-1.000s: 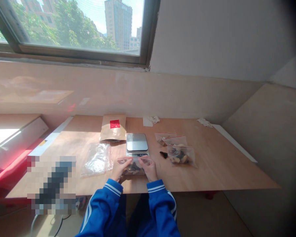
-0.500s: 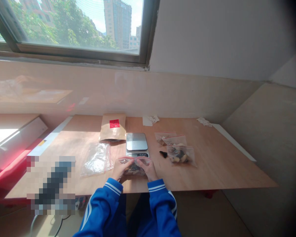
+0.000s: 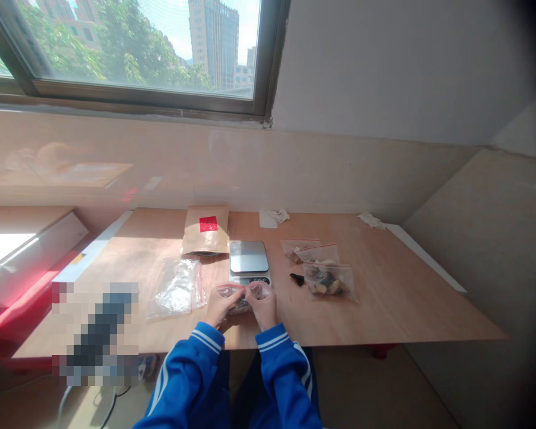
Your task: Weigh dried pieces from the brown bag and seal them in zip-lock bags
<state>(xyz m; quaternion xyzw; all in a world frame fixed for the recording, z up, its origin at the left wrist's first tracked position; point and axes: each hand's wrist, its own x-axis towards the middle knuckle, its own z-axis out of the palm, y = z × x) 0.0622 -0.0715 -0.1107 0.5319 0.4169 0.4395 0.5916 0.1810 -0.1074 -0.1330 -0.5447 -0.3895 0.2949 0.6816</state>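
Near the table's front edge, my left hand (image 3: pixel 220 305) and my right hand (image 3: pixel 262 304) pinch the red-striped top of a clear zip bag (image 3: pixel 239 307) between thumbs and fingers. Dark pieces show through the bag, but my hands cover much of it. My two thumbs are close together at the middle of its top edge. Just behind the bag is a kitchen scale (image 3: pixel 249 256) with a bare metal plate; its lit display is partly hidden by the bag and too small to read.
Filled zip bags (image 3: pixel 329 282) lie right of the scale, beside a loose dark piece (image 3: pixel 297 279). Flat clear bags (image 3: pixel 175 289) are on the left. A brown paper pouch (image 3: pixel 205 232) with a red label stands behind them. Crumpled white paper (image 3: pixel 277 217) lies at the table's back edge.
My right hand has slid left along the bag's top, bringing its thumb close to my left thumb. My left hand has hardly moved.
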